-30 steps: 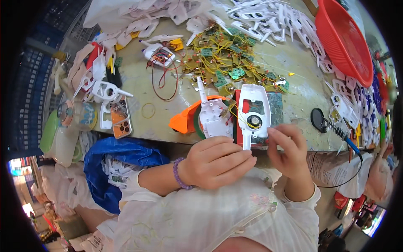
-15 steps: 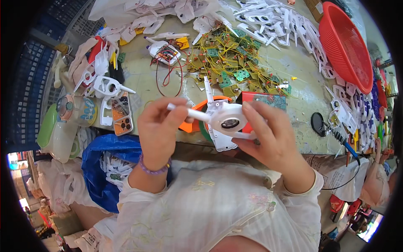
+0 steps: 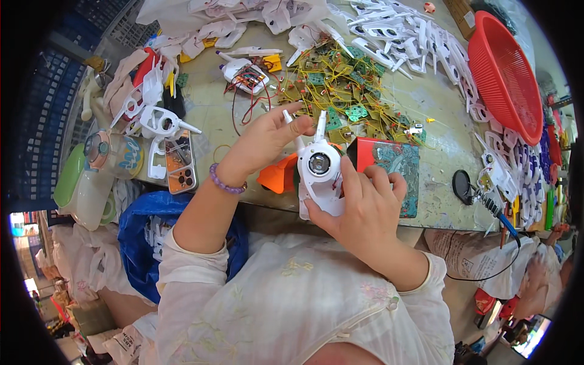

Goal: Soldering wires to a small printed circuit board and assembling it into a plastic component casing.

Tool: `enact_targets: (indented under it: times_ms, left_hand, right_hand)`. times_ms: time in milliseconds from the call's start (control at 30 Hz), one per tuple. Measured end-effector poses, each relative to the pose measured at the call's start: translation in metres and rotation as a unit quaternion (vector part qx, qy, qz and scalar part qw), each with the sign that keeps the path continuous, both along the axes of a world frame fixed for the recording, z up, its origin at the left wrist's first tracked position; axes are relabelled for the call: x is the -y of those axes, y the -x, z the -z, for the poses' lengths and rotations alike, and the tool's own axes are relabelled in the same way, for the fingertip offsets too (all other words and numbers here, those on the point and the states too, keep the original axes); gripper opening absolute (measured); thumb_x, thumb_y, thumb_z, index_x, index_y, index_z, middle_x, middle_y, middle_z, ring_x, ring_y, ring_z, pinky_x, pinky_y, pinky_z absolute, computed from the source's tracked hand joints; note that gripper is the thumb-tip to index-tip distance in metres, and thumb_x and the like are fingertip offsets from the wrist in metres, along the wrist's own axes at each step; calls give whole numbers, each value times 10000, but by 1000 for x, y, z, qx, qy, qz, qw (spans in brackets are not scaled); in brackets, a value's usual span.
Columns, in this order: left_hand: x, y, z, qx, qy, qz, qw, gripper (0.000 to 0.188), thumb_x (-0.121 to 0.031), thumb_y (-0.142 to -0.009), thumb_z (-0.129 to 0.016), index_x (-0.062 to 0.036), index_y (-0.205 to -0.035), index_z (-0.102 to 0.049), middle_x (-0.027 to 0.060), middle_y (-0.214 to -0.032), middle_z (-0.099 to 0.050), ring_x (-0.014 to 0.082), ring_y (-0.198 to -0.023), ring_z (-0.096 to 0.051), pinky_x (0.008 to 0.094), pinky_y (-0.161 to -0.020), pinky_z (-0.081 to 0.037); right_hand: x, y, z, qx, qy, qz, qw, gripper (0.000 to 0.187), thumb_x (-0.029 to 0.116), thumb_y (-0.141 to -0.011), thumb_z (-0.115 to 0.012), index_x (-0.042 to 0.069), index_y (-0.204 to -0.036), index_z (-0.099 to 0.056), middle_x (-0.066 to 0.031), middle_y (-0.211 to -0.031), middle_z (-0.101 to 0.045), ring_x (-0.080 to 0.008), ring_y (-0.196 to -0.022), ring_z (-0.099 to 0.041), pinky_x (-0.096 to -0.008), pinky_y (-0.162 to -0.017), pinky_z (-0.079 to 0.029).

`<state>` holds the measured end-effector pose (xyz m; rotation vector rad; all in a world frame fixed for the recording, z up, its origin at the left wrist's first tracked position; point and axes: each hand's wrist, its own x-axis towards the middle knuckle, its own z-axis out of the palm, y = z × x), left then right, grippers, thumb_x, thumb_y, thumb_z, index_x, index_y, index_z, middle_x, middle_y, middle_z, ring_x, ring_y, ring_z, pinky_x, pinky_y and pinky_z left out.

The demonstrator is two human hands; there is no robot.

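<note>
At the near edge of the table, a white plastic shell (image 3: 328, 193) lies under a white frame with a round dark lens (image 3: 319, 163). The two are lined up, with two slim prongs pointing away from me. My left hand (image 3: 261, 143), with a beaded bracelet on its wrist, has its fingers curled about the left prong of the frame. My right hand (image 3: 365, 204) grips the frame's right side, thumb near its lower end and forefinger beside the lens. Beneath and beside them shows an orange piece (image 3: 278, 175); part of it is hidden.
A red box (image 3: 364, 153) with a circuit-patterned top stands right of my hands. Beyond lie wired green circuit boards (image 3: 334, 79), white frames (image 3: 401, 36) and a red basket (image 3: 508, 79). A soldering iron (image 3: 508, 220) sits right; a blue bag (image 3: 143, 243) hangs left.
The white frame has turned from crosswise to upright and come down over the shell. My left hand has moved up and right to the prongs; my right hand has shifted slightly lower.
</note>
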<state>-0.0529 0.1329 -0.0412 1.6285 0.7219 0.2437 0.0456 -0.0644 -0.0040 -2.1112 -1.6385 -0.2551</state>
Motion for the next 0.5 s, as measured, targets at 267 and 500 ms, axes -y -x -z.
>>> enact_targets:
  times_ms: [267,500]
  left_hand:
    - [9,-20,-14,20,115,71,991,900,-296,-829,-722,131,-1405,-178,136,-1083,-653,145,-985,-610,269,-848,-471]
    - [19,-27,-20,50,112,79,989,477,-223,-856,-691,46,-1213,-525,13,-885,-646,49,-767,-570,204,-653,-455]
  right_hand:
    - [5,3,7,23,-2,-4,1000,715,531,-671,-728,-38,-1078,-582,-90,-877,-628,-244,-899,-528,-458,-863,-328]
    - [13,1,8,-6,-37,-24,999,618,461,-713,-728,1,-1106,-600,-88,-957,-624,-259,-950,-536,-500,-964,-290]
